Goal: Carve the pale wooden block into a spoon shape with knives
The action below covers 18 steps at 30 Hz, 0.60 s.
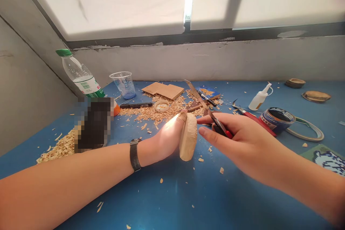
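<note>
My left hand (169, 133), with a dark band on its wrist, is closed around a pale carved piece of wood (190, 136). The wood stands upright on edge, its rough rounded face turned to the right. In my right hand (237, 133) is a knife (219, 124) with a black and red handle, its long blade pointing up and away to the left. Two fingertips of that hand reach close to the wood's right side; whether they touch it I cannot tell. The blade passes behind and above the wood, over wood shavings (145, 115) on the blue table (167, 201).
A plastic bottle (81, 75), a clear cup (124, 84) and a dark pixelated object (93, 124) stand at left. Flat boards (163, 90) lie behind the shavings. At right are a white squeeze bottle (260, 97), a tin (277, 118) and a tape ring (309, 136).
</note>
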### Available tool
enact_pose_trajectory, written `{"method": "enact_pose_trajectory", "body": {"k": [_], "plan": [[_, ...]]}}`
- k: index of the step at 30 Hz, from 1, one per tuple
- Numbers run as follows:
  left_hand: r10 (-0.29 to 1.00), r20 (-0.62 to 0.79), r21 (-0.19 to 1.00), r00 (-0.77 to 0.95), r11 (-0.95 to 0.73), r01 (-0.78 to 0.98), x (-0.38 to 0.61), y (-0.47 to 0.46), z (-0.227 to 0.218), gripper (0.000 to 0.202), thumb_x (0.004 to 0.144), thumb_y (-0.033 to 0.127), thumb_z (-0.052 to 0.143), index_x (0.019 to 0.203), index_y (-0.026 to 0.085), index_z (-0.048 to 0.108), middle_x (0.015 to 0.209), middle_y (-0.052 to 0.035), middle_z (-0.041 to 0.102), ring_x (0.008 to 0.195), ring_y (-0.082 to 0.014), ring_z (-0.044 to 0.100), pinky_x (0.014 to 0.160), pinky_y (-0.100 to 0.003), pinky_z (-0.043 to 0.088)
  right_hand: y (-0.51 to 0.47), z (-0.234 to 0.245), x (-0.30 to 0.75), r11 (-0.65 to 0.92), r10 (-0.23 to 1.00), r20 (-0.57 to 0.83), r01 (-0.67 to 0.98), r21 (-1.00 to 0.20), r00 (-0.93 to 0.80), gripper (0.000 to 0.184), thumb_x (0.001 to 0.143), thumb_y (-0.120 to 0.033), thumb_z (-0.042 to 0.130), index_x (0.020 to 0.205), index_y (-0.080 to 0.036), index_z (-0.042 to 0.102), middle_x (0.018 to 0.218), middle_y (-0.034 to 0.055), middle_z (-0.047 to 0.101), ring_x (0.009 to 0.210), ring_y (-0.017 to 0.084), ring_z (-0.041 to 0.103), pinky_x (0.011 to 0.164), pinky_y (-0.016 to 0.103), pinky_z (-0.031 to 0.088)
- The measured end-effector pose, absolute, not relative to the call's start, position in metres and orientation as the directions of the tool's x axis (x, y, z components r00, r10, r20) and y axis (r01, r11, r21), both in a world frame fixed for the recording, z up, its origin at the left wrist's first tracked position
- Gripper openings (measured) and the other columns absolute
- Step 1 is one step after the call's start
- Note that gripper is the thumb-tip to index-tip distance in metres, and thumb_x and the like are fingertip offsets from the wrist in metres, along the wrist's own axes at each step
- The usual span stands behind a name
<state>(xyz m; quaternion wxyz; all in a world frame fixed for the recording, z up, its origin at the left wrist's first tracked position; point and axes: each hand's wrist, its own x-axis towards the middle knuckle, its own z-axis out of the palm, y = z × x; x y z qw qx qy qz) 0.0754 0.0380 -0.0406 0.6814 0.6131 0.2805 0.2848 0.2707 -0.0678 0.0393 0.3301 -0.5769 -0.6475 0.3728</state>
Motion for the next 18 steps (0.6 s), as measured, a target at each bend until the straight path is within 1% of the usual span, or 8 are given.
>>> {"method": "enact_pose_trajectory", "body": {"k": [3,5,8,10,14,16,18], "plan": [[0.772,-0.052,0.987,0.634,0.135,-0.083,0.079,0.039,-0.044,0.058,0.101,0.074,0.048,0.115,0.021,0.068,0.083,-0.0021,0.058,0.068,-0.0162,0.051,0.064,-0.031,0.048,-0.066,0.042,0.277,0.039,0.998,0.009,0.55,-0.834,-0.058,0.03,0.097,-0.057,0.061,0.103,-0.029,0.068,0.063,-0.0078,0.04,0.051,0.011,0.036,0.041,0.025,0.029],[0.773,-0.059,0.984,0.631,0.153,-0.096,0.082,0.04,-0.044,0.058,0.1,0.075,0.05,0.115,0.021,0.066,0.081,-0.0008,0.055,0.066,-0.0149,0.047,0.062,-0.03,0.046,-0.064,0.045,0.28,0.015,1.0,0.007,0.557,-0.831,-0.016,0.029,0.097,-0.057,0.063,0.102,-0.029,0.067,0.062,-0.0083,0.041,0.05,0.01,0.036,0.04,0.024,0.029],[0.765,-0.06,0.981,0.642,0.165,-0.105,0.082,0.04,-0.044,0.057,0.099,0.074,0.052,0.116,0.022,0.065,0.08,0.0002,0.055,0.067,-0.0144,0.046,0.062,-0.028,0.046,-0.062,0.047,0.283,-0.009,1.0,-0.003,0.553,-0.833,0.012,0.026,0.095,-0.054,0.067,0.096,-0.028,0.066,0.061,-0.0088,0.043,0.048,0.009,0.036,0.04,0.023,0.031],[0.763,-0.063,0.976,0.644,0.182,-0.12,0.081,0.039,-0.044,0.058,0.099,0.074,0.053,0.117,0.021,0.065,0.081,0.0,0.055,0.068,-0.0148,0.048,0.063,-0.028,0.046,-0.061,0.045,0.284,0.0,1.0,-0.004,0.563,-0.827,-0.005,0.026,0.096,-0.054,0.066,0.101,-0.029,0.067,0.061,-0.0091,0.043,0.049,0.01,0.037,0.041,0.024,0.031],[0.758,-0.086,0.952,0.647,0.253,-0.17,0.081,0.036,-0.042,0.059,0.097,0.074,0.056,0.115,0.018,0.066,0.084,-0.0011,0.057,0.072,-0.015,0.052,0.067,-0.028,0.049,-0.061,0.035,0.284,0.035,0.997,-0.01,0.573,-0.819,-0.075,0.027,0.101,-0.056,0.059,0.113,-0.033,0.067,0.061,-0.0091,0.043,0.051,0.011,0.038,0.043,0.025,0.029],[0.753,-0.089,0.941,0.651,0.279,-0.194,0.084,0.034,-0.039,0.062,0.093,0.078,0.058,0.114,0.02,0.062,0.08,0.0001,0.057,0.068,-0.0143,0.052,0.063,-0.026,0.048,-0.062,0.033,0.284,0.04,0.996,-0.016,0.588,-0.808,-0.089,0.03,0.102,-0.058,0.056,0.112,-0.032,0.066,0.062,-0.0087,0.044,0.052,0.012,0.038,0.043,0.026,0.03],[0.754,-0.091,0.92,0.65,0.313,-0.234,0.087,0.032,-0.034,0.068,0.087,0.084,0.06,0.118,0.024,0.056,0.074,0.0028,0.056,0.06,-0.0133,0.049,0.055,-0.025,0.043,-0.062,0.033,0.283,0.061,0.994,-0.01,0.621,-0.781,-0.111,0.034,0.103,-0.062,0.052,0.106,-0.03,0.065,0.063,-0.0079,0.045,0.053,0.012,0.039,0.044,0.027,0.03]]}}
